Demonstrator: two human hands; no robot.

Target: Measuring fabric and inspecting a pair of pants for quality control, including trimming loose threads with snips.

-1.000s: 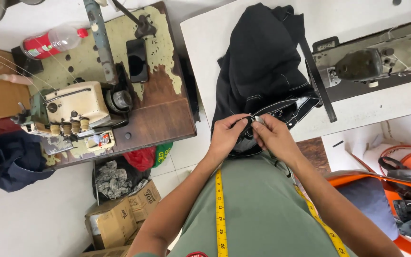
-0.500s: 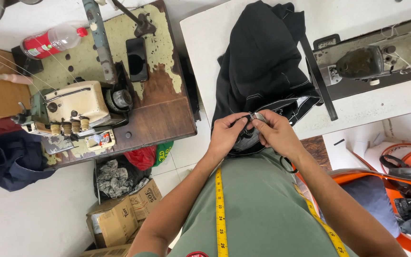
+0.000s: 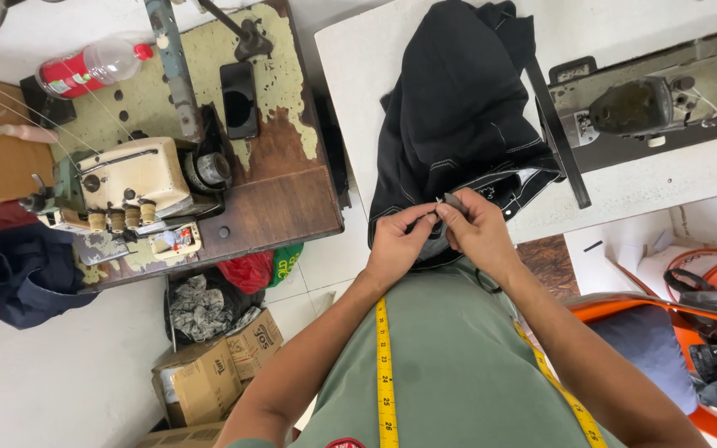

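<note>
Both hands sit a little higher against the cloth than a second ago, the small grey metal tool between them now tipped up. Left hand [image 3: 396, 245] and right hand [image 3: 479, 236] each close their grip on that small grey metal tool [image 3: 451, 202] and the hem of the black stitched denim garment [image 3: 458, 116]. Its long axis runs from lower right to upper left, tip towards the left hand, while the garment lies lengthwise away from the body on the white worktop [image 3: 624, 195], beside the grey sewing machine [image 3: 649, 104].

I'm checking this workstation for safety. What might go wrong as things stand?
Both hands, left hand and right hand, pinch a small metal tool close together over the black garment; a slip might nick a finger. The garment hangs over the white table edge and may slide off.
</note>
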